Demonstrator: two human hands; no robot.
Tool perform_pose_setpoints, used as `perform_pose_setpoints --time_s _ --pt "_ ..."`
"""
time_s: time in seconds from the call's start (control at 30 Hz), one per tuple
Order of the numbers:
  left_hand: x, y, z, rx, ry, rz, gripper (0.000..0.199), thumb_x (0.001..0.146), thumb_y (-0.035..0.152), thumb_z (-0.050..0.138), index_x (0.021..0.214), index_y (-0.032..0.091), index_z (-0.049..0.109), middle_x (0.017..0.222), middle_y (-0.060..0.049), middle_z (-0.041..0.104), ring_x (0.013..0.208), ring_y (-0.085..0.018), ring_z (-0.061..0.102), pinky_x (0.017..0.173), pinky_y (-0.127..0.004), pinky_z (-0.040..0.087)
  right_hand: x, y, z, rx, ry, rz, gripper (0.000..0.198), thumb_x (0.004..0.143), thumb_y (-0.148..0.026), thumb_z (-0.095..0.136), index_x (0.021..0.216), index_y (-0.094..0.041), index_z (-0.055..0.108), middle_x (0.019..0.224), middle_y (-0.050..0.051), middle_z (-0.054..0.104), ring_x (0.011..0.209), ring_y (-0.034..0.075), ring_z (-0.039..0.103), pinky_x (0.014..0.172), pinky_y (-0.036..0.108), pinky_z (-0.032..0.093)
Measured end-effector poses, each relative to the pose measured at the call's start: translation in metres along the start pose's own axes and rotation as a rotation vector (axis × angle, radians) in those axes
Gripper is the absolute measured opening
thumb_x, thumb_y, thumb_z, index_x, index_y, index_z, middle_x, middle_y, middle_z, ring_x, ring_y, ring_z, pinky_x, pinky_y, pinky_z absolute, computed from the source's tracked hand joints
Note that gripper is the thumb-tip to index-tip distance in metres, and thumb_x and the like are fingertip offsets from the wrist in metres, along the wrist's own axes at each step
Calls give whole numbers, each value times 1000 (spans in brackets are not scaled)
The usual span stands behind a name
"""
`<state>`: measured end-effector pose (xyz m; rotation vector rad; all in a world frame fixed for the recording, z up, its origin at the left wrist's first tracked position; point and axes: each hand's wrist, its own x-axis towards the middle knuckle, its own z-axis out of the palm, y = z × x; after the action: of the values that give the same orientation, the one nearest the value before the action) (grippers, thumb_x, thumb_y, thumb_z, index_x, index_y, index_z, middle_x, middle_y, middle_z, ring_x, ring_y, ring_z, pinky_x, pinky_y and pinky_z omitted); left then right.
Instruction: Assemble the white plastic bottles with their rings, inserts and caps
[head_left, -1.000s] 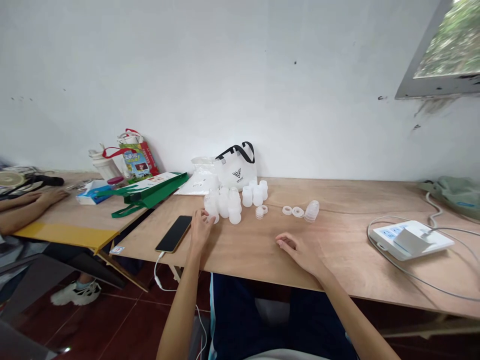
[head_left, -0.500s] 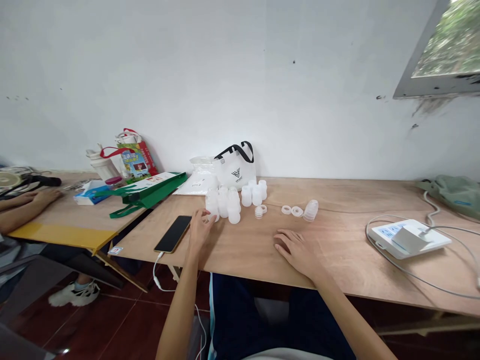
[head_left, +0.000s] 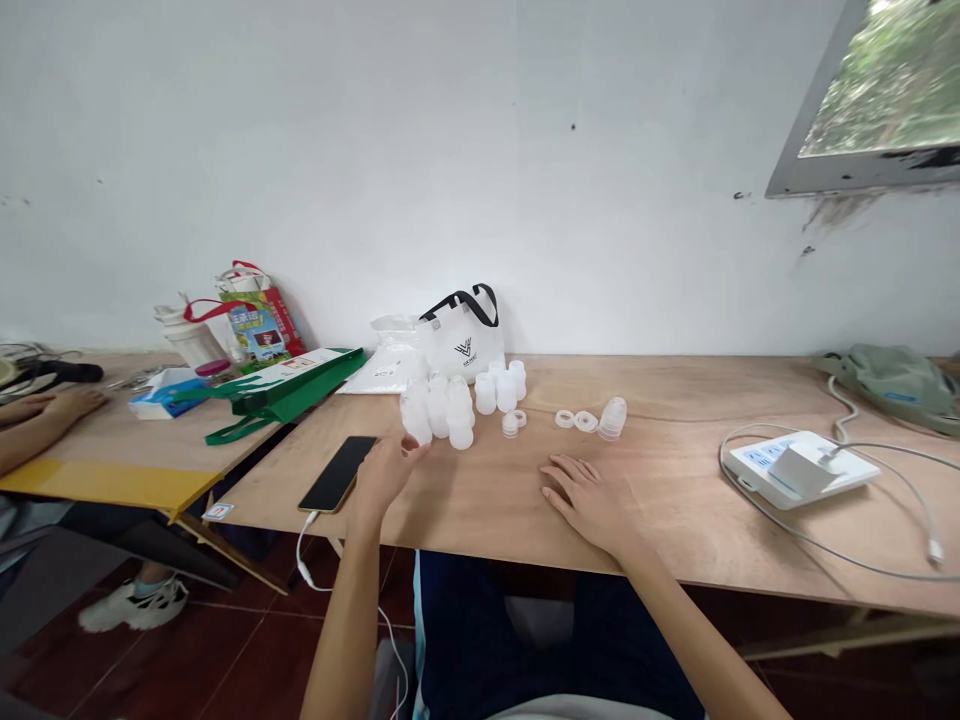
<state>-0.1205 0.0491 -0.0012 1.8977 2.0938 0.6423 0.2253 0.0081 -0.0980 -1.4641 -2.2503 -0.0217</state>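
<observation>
Phone (head_left: pixel 338 474) left of containers (head_left: pixel 437 410)

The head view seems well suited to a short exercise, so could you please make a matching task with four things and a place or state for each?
1. Left hand
2. Right hand
3. Phone
4. Bag

A. Plugged into a white cable
B. Bears a black logo
C. Between the phone and the bottles
D. Palm down, to the right of the bottles

Pairs: 1-C; 2-D; 3-A; 4-B

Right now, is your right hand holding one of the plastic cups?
No, the right hand rests palm down on the table, apart from the plastic cups.
</observation>
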Motion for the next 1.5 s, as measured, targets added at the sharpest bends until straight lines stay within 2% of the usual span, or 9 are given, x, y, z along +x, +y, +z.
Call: perform_pose_setpoints --time_s 0.1,0.17,0.23,0.33,0.43,0.53,0.67,1.0,1.5 --pt "-15 23 -4 -173 -201 236 36 95 54 55 96 21 68 101 -7 75 93 -27 68 81 -35 51 1 1 1 4 -24 10 42 109 -39 36 134 -24 67 150 6 59 140 27 52 118 50 40" --pt "-22 37 8 -177 -279 362 33 96 51 55 101 21 68 103 -6 75 95 -26 68 85 -36 52 1 1 3 4 -32 31 45 110 -36 32 137 -24 66 151 5 58 141 26 51 119 49 39" --pt "-27 49 30 -113 -289 449 29 97 47 58 102 19 67 106 -8 74 99 -28 68 90 -38 52 1 0 5 -14 -20 67 46 109 -36 33 143 -23 61 156 5 52 145 26 47 120 50 38" --pt "-32 63 69 -133 -293 636 25 102 38 52 120 23 62 127 -6 68 116 -25 64 104 -40 49 -1 -1 5 -76 -20 130 48 108 -38 36 149 -24 57 161 5 44 149 30 41 120 56 34" --pt "-38 73 100 -91 -240 736 36 105 36 51 139 25 52 146 -7 58 133 -24 56 113 -41 45 -2 1 1 -99 -74 133 47 109 -40 36 148 -27 58 158 4 49 148 31 42 121 58 32" --pt "-43 78 116 16 -175 756 45 106 39 48 148 23 47 159 -9 46 147 -26 43 123 -47 35 -2 5 -3 -90 -90 114 47 109 -43 35 148 -29 58 157 4 50 148 29 43 120 55 33" --pt "-45 78 122 68 -166 727 46 109 42 40 149 20 49 161 -10 44 151 -26 38 127 -51 27 -3 6 -2 -80 -90 119 53 108 -52 34 151 -29 54 163 6 42 150 29 39 122 58 29" --pt "-42 75 126 67 -123 764 46 109 45 39 145 21 53 157 -9 49 146 -26 43 123 -49 33 -2 4 -2 -63 -138 141 58 108 -57 30 153 -27 51 164 7 41 152 26 36 125 59 24" --pt "-42 76 126 51 -136 754 45 109 46 39 145 23 53 157 -9 49 146 -27 43 124 -50 31 -1 1 -5 -65 -123 140 55 108 -54 32 151 -27 54 162 8 43 151 28 38 123 60 26"
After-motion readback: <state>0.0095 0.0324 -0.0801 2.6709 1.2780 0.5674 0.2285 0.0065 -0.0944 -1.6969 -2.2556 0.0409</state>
